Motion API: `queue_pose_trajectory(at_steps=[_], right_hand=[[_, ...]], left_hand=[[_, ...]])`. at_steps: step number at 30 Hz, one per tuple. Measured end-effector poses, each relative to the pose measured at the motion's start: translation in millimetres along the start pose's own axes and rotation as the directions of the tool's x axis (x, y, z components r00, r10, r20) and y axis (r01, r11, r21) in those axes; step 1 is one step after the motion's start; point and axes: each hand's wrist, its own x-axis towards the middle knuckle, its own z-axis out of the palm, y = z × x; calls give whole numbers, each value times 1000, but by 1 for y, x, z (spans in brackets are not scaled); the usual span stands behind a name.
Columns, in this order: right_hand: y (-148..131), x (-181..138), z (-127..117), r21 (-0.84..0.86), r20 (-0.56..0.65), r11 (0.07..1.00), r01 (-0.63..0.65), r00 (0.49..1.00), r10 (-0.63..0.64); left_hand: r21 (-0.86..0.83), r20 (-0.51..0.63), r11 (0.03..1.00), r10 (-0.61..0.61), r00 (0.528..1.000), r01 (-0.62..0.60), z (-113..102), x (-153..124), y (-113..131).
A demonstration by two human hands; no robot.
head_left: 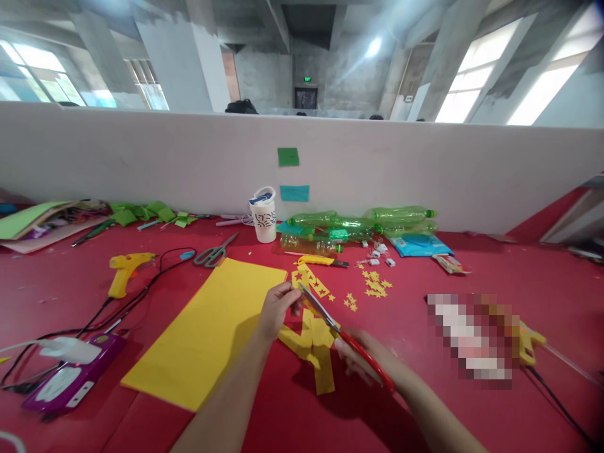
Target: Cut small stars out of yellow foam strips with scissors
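Observation:
My right hand point(365, 358) grips red-handled scissors point(346, 336), blades pointing up and left toward my left hand. My left hand point(278, 308) pinches a small piece of yellow paper at the blade tips. Under both hands lie yellow paper strips point(314, 349), some with star-shaped holes. A large yellow sheet point(207, 330) lies to the left of my left hand. Small yellow cut-out stars point(375, 285) are scattered beyond the scissors.
On the red table: a yellow glue gun point(123, 269) with black cord, grey scissors point(214, 253), a white cup point(264, 215), green plastic bottles point(368, 221), a yellow utility knife point(321, 260), a purple box point(70, 380), green paper scraps point(151, 212). A white partition point(425, 163) stands behind.

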Motion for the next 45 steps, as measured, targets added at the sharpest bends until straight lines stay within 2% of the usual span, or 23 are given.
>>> queue_pose_trajectory(at_steps=[6, 12, 27, 36, 42, 45], right_hand=[[1, 1, -1, 5, 11, 1000, -5, 1000, 5], [1, 3, -1, 34, 17, 997, -66, 998, 65], [3, 6, 0, -15, -37, 998, -63, 997, 62], [-1, 5, -1, -16, -52, 999, -50, 997, 49], [5, 7, -2, -30, -43, 997, -73, 996, 72], [6, 5, -3, -50, -32, 996, -73, 997, 72]], left_hand=[[8, -5, 1000, -8, 1000, 8, 2, 0, -2], [3, 3, 1000, -15, 1000, 15, 1, 0, -3], [-48, 4, 996, -76, 997, 76, 2, 0, 0], [-77, -2, 995, -61, 998, 60, 3, 1, 2], [-101, -67, 995, -25, 997, 18, 2, 2, 2], [-82, -58, 997, -17, 998, 12, 1, 3, 4]])
